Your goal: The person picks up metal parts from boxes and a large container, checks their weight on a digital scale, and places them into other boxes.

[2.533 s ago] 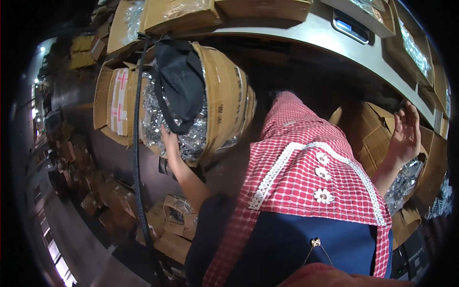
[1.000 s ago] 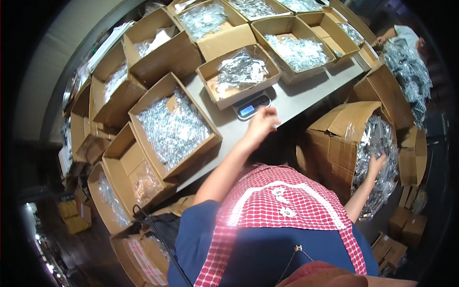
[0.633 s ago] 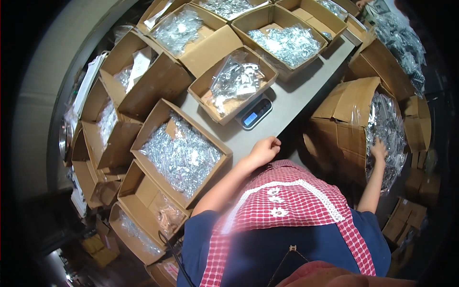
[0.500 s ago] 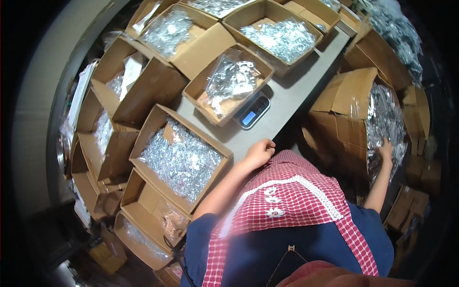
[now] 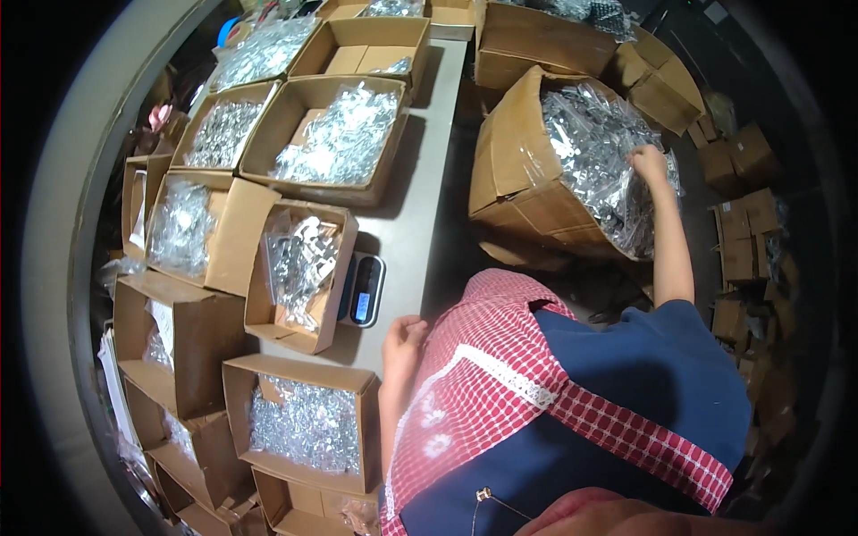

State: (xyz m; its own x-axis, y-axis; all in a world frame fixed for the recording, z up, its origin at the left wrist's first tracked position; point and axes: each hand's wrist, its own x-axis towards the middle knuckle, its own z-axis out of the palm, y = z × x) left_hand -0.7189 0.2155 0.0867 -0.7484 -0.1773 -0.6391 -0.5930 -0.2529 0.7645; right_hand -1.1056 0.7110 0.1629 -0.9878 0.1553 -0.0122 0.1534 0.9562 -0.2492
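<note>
I see a long grey table (image 5: 413, 192) running away from me, crowded on its left with open cardboard boxes (image 5: 335, 134) of small clear bags — more boxes stacked on the dark floor at the right. Beside the table a big tilted carton (image 5: 527, 170) spills shiny bags (image 5: 594, 152); my right hand (image 5: 650, 165) reaches into them, whether gripping I cannot tell. My left hand (image 5: 404, 339) rests loosely curled on the table edge, empty, near a small scale (image 5: 365, 288)
</note>
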